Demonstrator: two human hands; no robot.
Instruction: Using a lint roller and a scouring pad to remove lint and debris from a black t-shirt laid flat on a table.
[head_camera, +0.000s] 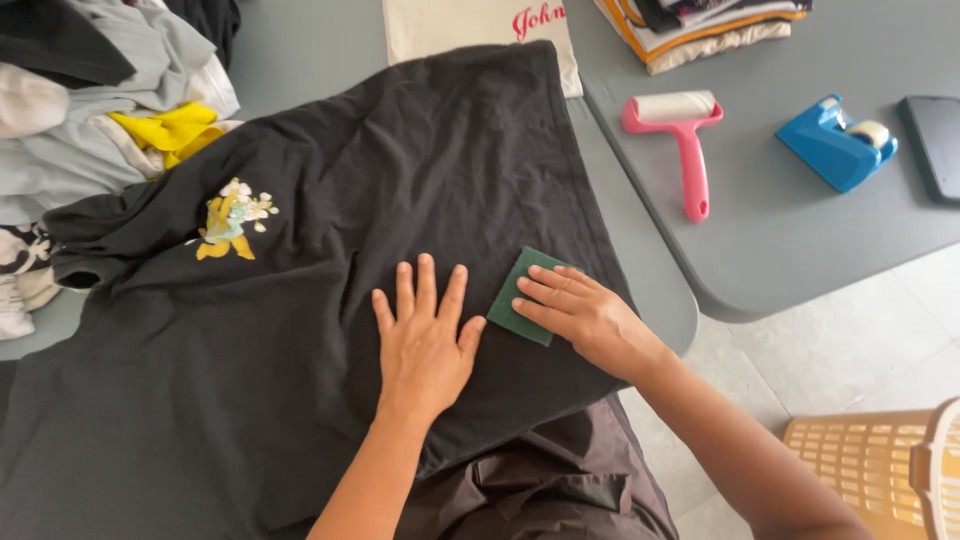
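Observation:
A black T-shirt (330, 230) with a small yellow and white flower print (232, 220) lies spread over a grey table. My left hand (423, 340) rests flat on the shirt, fingers apart, holding nothing. Just to its right, my right hand (580, 312) presses a green scouring pad (516, 298) onto the fabric near the shirt's right edge, fingers laid over the pad.
A pile of clothes (100, 110) sits at the far left. On a second grey table (800, 240) lie a pink lint roller (685, 140), a blue tape dispenser (835, 142), a dark phone (935, 145) and folded clothes (700, 25). A tan laundry basket (880, 465) stands at the lower right.

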